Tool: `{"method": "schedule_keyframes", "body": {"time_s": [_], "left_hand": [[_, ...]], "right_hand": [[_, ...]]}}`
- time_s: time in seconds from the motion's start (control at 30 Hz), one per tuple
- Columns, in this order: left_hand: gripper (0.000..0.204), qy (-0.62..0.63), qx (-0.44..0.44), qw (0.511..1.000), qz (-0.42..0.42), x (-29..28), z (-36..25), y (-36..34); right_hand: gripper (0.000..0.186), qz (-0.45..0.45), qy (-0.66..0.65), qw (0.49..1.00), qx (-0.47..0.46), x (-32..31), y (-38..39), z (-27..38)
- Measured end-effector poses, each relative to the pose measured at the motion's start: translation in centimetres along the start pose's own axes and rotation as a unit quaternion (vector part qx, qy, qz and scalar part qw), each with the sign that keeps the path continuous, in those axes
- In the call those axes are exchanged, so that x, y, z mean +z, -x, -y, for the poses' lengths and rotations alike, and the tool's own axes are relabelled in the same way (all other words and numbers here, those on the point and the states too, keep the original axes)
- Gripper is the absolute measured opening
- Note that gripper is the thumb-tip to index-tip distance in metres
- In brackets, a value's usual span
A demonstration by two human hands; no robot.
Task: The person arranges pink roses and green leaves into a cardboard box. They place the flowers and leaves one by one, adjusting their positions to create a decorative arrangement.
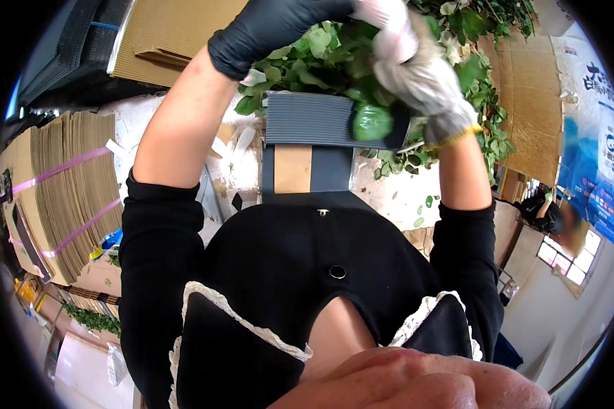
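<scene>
My left hand (273, 31), in a black glove, reaches across the top of the picture. Its fingertips end beside a pink-and-white shape (389, 31), which is too blurred to name. My right hand (419, 78) wears a pale work glove with a yellow cuff edge and is smeared by motion. Its fingers cannot be made out, nor whether either hand holds anything. Leafy green stems (320, 54) lie under and around both hands. Just below the right hand, a shiny green plastic-looking bundle (372, 123) sits at the end of a dark ridged board (307, 119).
Cardboard sheets (184, 31) stand at the upper left. Below them is a strapped stack of flat cardboard (75, 184). More foliage (491, 123) and a brown cardboard panel (532, 102) are on the right. Another person (552, 218) is farther off at the right.
</scene>
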State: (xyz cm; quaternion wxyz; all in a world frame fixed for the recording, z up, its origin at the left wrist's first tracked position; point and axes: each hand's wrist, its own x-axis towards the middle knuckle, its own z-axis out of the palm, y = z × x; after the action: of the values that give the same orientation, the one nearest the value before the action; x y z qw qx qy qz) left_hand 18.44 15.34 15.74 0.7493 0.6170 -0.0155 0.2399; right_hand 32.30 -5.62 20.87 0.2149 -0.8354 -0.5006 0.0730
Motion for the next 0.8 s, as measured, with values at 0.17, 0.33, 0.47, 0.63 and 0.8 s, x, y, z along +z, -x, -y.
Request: {"method": "schedule_keyframes", "body": {"time_s": [0.17,0.33,0.47,0.63,0.8], "left_hand": [[0.058,-0.459,-0.106,0.881,0.04,-4.5,5.9,7.0],[0.051,-0.55,-0.181,0.802,0.146,-8.0,11.2,10.2],[0.043,-0.44,-0.12,0.876,0.155,-8.7,2.3,2.9],[0.042,-0.415,-0.022,0.893,0.171,-6.5,-4.2,-1.0],[0.052,-0.411,-0.245,0.872,0.102,-3.2,6.3,6.7]], "right_hand": [[0.053,0.015,-0.002,0.995,0.094,-7.9,1.0,-7.0],[0.048,-0.147,0.09,0.981,0.086,-20.1,4.3,-13.5],[0.045,-0.11,-0.028,0.992,-0.055,-12.8,0.9,-2.3],[0.042,0.151,-0.133,0.976,-0.079,-7.5,-3.3,5.2],[0.04,0.076,0.024,0.995,0.066,-16.0,0.3,-6.4]]}}
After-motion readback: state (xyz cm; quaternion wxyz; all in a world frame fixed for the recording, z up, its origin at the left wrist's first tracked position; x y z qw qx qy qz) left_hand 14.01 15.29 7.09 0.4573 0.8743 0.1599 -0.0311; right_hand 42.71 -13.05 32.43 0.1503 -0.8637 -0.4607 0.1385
